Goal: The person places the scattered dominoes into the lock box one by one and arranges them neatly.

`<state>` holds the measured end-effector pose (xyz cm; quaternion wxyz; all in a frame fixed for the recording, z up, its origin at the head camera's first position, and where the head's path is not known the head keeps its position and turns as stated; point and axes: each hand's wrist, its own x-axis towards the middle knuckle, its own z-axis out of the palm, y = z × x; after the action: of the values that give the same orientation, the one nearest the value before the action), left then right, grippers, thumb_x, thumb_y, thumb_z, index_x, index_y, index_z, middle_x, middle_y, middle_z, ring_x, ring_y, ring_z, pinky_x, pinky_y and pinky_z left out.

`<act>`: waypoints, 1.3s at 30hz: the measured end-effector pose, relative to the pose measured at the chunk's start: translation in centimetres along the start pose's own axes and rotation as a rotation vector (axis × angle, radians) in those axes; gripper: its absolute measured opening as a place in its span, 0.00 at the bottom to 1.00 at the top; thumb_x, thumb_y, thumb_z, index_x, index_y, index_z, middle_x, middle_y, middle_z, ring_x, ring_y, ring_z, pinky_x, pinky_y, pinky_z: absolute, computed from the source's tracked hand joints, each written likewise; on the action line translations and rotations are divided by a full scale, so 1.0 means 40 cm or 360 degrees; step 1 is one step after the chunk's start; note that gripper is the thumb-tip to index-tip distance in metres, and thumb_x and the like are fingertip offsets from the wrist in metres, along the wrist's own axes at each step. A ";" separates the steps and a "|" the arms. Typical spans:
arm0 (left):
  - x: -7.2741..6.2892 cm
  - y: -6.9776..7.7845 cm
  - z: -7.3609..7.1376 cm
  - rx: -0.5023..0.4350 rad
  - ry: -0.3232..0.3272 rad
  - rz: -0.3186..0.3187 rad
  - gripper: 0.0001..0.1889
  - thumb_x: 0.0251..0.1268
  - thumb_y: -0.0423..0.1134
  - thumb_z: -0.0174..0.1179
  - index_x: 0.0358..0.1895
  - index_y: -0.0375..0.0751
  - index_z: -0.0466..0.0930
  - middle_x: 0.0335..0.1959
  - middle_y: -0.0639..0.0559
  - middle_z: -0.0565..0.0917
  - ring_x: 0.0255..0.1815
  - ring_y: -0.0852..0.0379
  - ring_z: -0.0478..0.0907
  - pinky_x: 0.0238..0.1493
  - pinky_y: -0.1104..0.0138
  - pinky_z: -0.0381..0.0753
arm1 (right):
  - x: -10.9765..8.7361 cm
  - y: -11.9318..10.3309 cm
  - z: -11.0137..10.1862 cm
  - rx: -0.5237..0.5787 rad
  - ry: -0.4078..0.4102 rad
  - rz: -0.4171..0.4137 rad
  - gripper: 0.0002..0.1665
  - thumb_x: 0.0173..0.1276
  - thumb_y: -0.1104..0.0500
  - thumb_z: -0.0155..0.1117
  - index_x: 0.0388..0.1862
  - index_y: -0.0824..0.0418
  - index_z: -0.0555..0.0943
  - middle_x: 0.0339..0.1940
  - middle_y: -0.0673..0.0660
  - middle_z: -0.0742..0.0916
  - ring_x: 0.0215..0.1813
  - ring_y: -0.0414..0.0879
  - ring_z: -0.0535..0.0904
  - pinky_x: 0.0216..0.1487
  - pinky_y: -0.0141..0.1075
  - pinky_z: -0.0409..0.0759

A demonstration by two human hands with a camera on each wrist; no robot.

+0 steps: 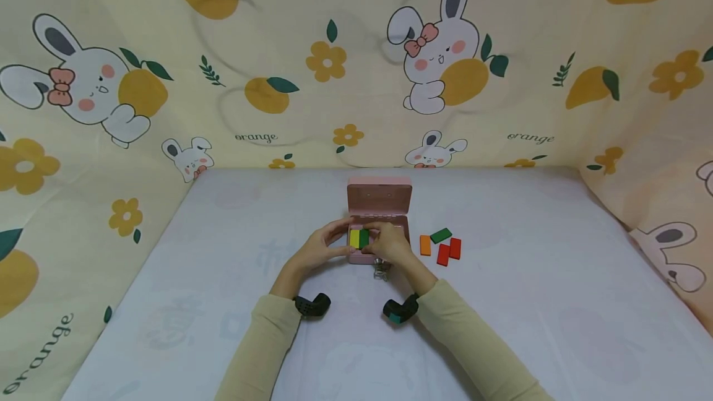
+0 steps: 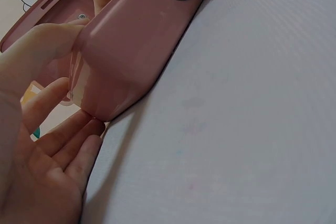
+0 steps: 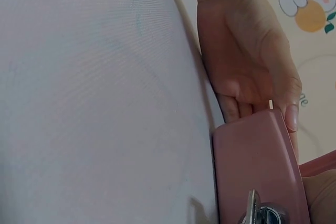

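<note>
A pink metal lockbox [image 1: 370, 258] stands with its lid [image 1: 379, 198] raised at the back and keys [image 1: 381, 270] hanging from its front lock. Inside, at the left end, a yellow block [image 1: 354, 239] lies beside a green block [image 1: 364, 239]. My left hand [image 1: 319, 247] grips the box's left end, thumb at the rim and fingers against the outside [image 2: 58, 129]. Reaching into the box, my right hand [image 1: 388, 242] pinches the green block between thumb and finger at its two ends. Only a sliver of the right hand [image 3: 323, 195] shows in the right wrist view.
Right of the box lie an orange block [image 1: 425, 245], a green block [image 1: 441, 236] and two red blocks [image 1: 443, 255] on a white-covered table [image 1: 535, 302]. A printed cloth [image 1: 356, 48] with rabbits and oranges hangs behind. Both wrists wear black straps.
</note>
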<state>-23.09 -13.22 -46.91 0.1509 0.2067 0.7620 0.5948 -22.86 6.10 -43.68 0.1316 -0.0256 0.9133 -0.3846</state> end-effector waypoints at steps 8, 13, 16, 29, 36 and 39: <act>-0.002 0.006 0.002 -0.0013 0.0023 -0.0070 0.37 0.62 0.33 0.64 0.73 0.39 0.58 0.77 0.41 0.58 0.78 0.42 0.56 0.78 0.50 0.59 | -0.005 0.000 0.000 0.0011 0.0011 -0.0064 0.33 0.53 0.60 0.75 0.61 0.55 0.79 0.28 0.57 0.84 0.27 0.43 0.73 0.23 0.27 0.69; -0.001 0.002 0.002 -0.0035 0.0017 -0.0062 0.36 0.62 0.33 0.63 0.73 0.39 0.58 0.77 0.42 0.58 0.78 0.41 0.56 0.78 0.49 0.59 | -0.014 0.003 -0.007 0.0127 -0.0007 -0.0156 0.32 0.54 0.62 0.74 0.60 0.61 0.78 0.15 0.49 0.75 0.19 0.39 0.67 0.19 0.26 0.63; -0.001 0.001 0.001 -0.0033 0.0010 -0.0037 0.36 0.62 0.32 0.63 0.73 0.39 0.58 0.77 0.41 0.58 0.78 0.41 0.56 0.78 0.49 0.59 | -0.017 0.008 -0.011 0.0185 -0.0021 -0.0209 0.31 0.55 0.63 0.72 0.60 0.62 0.78 0.13 0.47 0.73 0.17 0.38 0.65 0.19 0.26 0.62; 0.000 0.002 0.002 0.0012 0.0002 -0.0045 0.36 0.63 0.33 0.63 0.73 0.39 0.58 0.77 0.41 0.60 0.78 0.40 0.56 0.79 0.49 0.57 | -0.036 0.012 -0.032 0.0331 0.0053 -0.0248 0.27 0.58 0.65 0.70 0.59 0.62 0.78 0.16 0.49 0.73 0.20 0.40 0.67 0.22 0.28 0.65; 0.003 0.002 0.002 -0.0050 0.0006 -0.0059 0.36 0.62 0.33 0.64 0.73 0.41 0.59 0.76 0.42 0.61 0.78 0.43 0.56 0.80 0.51 0.55 | -0.046 0.023 -0.051 0.0325 0.0080 -0.0257 0.26 0.58 0.64 0.71 0.58 0.63 0.79 0.16 0.48 0.73 0.20 0.40 0.68 0.22 0.27 0.65; 0.002 0.001 0.001 -0.0046 0.0011 -0.0051 0.36 0.62 0.32 0.64 0.73 0.40 0.59 0.75 0.42 0.62 0.78 0.44 0.57 0.80 0.52 0.55 | -0.053 0.028 -0.059 0.0320 0.0067 -0.0243 0.26 0.59 0.63 0.70 0.58 0.64 0.78 0.17 0.48 0.73 0.21 0.40 0.67 0.22 0.27 0.65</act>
<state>-23.14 -13.14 -46.86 0.1607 0.1902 0.7570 0.6041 -21.37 8.85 -42.43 0.0845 -0.0737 0.8682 -0.4835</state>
